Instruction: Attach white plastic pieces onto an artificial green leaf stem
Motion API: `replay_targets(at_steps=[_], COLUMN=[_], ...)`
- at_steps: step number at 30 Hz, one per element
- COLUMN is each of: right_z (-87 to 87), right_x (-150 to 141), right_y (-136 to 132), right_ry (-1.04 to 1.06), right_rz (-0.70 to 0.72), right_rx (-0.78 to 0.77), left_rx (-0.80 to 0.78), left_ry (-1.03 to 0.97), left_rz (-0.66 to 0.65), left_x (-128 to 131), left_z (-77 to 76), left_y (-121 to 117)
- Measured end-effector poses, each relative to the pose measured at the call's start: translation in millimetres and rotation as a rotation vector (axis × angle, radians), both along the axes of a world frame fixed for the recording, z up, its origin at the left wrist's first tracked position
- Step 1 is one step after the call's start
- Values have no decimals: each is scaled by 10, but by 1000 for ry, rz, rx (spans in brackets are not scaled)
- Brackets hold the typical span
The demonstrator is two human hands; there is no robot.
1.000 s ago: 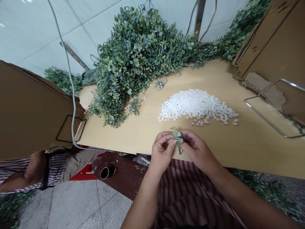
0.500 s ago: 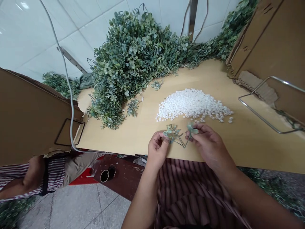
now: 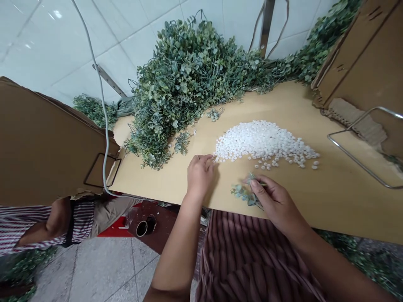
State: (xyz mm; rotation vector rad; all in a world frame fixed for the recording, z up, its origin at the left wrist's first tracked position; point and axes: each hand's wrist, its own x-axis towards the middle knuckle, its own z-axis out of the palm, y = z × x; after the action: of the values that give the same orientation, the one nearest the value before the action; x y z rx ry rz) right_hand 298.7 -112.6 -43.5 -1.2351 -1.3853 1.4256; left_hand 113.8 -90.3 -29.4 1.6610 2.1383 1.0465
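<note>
Head view: we see a big heap of green foliage (image 3: 185, 79) along the back of the work surface, with two loose sprigs at its near edge, one lower (image 3: 181, 143) and one higher (image 3: 214, 114); a pile of white beads (image 3: 261, 138) spreads to the right of these, a few strays lying apart on its near side; a left cardboard panel (image 3: 47, 147) and a right cardboard panel (image 3: 374, 58) close in the sides, and a pale cable (image 3: 101, 90) hangs down in front of the left one; a bent metal loop (image 3: 355, 160) juts over the surface on the right.

The tan tabletop (image 3: 330, 197) lies below a white tiled wall (image 3: 63, 50); below its near edge we find a dark red bench (image 3: 162, 218) with a round-rimmed cup (image 3: 141, 228) on it, a grey tiled floor (image 3: 103, 260), and another person's striped garment (image 3: 82, 222) at the far left.

Our right hand (image 3: 273, 199) pinches a leafy sprig (image 3: 242, 193) between thumb and fingers, just above the near edge, its leaves pointing left; our left hand (image 3: 200, 172) has its curled fingertips at the pile's left edge; we cannot tell whether they grip a bead.
</note>
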Motion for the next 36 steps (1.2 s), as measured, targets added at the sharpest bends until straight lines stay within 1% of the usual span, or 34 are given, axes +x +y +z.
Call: replay_targets(at_steps=[2,5,7,8,9,11,13,15,17,19,23,25,27,29,33,36], right_z=[23,-7,-46,-62,-71,-72,-57,-42,-35,-30,5,32,52,58,44,35], right_x=[4,12,9,5,1,-10,-17,-21,-22,-22,-29,-39,-50,-57,-50,-40], right_y=[3,18,30,34,34,25,6,-14,-22,-13,29,38,35,25,18,28], right_ry=[-39,-46,-24,-20,-25,-50,-86,-126,-146,-128,-110,-118,-110,-89,-94,-99], right_rz=[-2,30,37,37,37,46,73,119,166,180,152,141,122,95,42,45], right_rx=[30,12,-10,-16,-15,21,78,108,105,102,106,108,115,125,167,187], left_rx=[-74,-148,-139,-125,-107,-71,-38,-14,-4,-14,-95,-158,-211,-235,-259,-270], left_ry=[92,159,141,98,25,-224,-529,-766,-903,-1000,-1180,-1267,-1326,-1342,-1311,-1254], left_rz=[0,-14,-6,0,4,9,-2,-27,-54,-80,-142,-146,-129,-118,-144,-184], left_x=[1,16,8,1,-4,5,49,121,201,272,381,427,466,493,503,493], left_z=[10,-22,-65,-87,-104,-115,-88,-32,22,50,18,-12,-34,-46,-53,-58], left_y=[96,164,176,175,170,140,81,0,-87,-160,-249,-275,-293,-308,-330,-336])
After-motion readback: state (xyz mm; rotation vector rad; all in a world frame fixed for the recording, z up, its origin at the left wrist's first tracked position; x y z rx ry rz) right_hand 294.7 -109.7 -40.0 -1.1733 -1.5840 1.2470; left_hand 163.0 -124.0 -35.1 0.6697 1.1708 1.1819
